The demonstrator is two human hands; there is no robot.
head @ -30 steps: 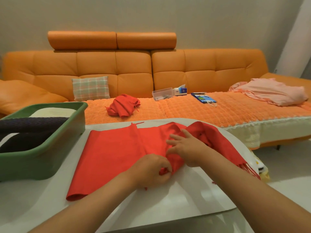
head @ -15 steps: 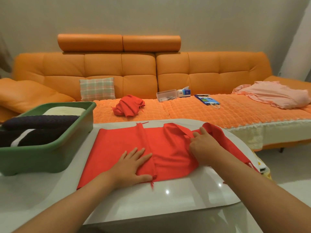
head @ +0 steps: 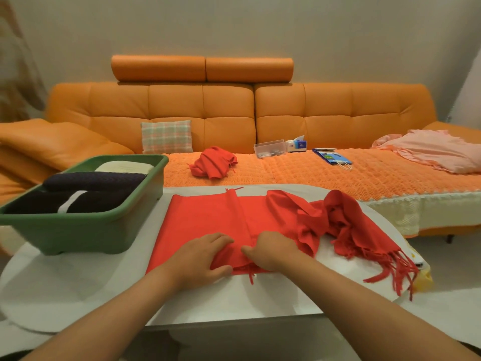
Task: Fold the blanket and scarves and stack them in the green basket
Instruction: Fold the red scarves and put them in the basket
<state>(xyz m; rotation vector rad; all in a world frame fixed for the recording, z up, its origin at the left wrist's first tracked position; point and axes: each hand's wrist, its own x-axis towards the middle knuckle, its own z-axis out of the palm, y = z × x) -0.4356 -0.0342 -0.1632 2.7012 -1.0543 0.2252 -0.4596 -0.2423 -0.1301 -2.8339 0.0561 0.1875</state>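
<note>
Head view: left hand (head: 197, 256) and right hand (head: 273, 252) pinch the near edge of the red scarf (head: 208, 217); I would flatten its bunched right end before folding.

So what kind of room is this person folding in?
Most likely a home living room: a long orange sofa with a plaid cushion, a tissue box on its seat, and a white table in front.

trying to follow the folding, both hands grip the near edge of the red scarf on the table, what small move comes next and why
Probably draw the bunched right end out flat with the right hand while the left hand holds the near edge. The red scarf lies smooth on its left half only, and its fringe trails off the white table.
</note>
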